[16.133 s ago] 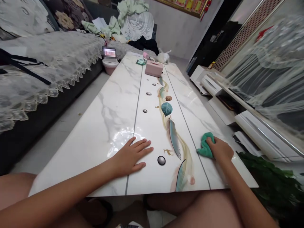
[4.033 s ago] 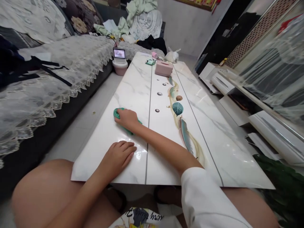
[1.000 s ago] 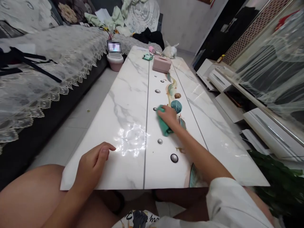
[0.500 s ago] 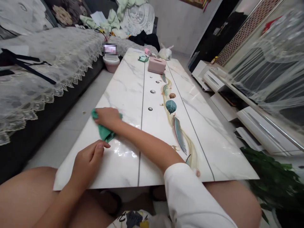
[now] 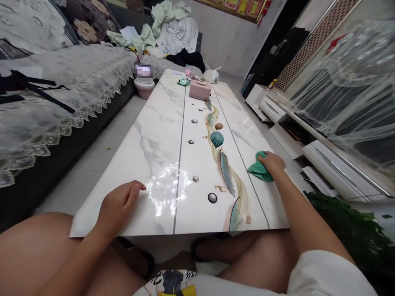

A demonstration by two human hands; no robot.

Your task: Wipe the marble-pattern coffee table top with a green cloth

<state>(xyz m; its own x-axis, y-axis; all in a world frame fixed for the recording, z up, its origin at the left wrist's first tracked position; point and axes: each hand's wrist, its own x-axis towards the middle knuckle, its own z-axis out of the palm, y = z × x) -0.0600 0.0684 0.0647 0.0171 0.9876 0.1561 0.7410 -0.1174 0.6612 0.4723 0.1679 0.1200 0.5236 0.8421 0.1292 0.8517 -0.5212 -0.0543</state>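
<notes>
Person seated at a long white marble-patterned table [image 5: 123,176], which runs from the bottom of the frame up to upper centre. Right hand [image 5: 274,163], right of the frame, grips a green cloth [image 5: 260,170]; fingers closed around a bunched part of it, the rest spread on the tabletop over the right-hand panel, just right of the dark dividing line. Right arm stretched forward, white sleeve [image 5: 327,271] at lower right.

Left hand [image 5: 119,205], lower left of the frame, above the table's near left corner; fingers curled in and narrow, thumb along the index finger. From where I stand I cannot tell whether it touches the surface.

Centre of the table: printed feathers and a teal leaf [image 5: 217,139]. Toward upper centre, a pink box [image 5: 200,90]; a small green packet [image 5: 183,82] just left of it. White plastic bag [image 5: 211,75] by the far end. Pink bucket [image 5: 144,89] left of the table, a lit screen [image 5: 143,70] above. Lace-covered sofa [image 5: 83,74] upper left; leafy plant [image 5: 348,226] lower right.
</notes>
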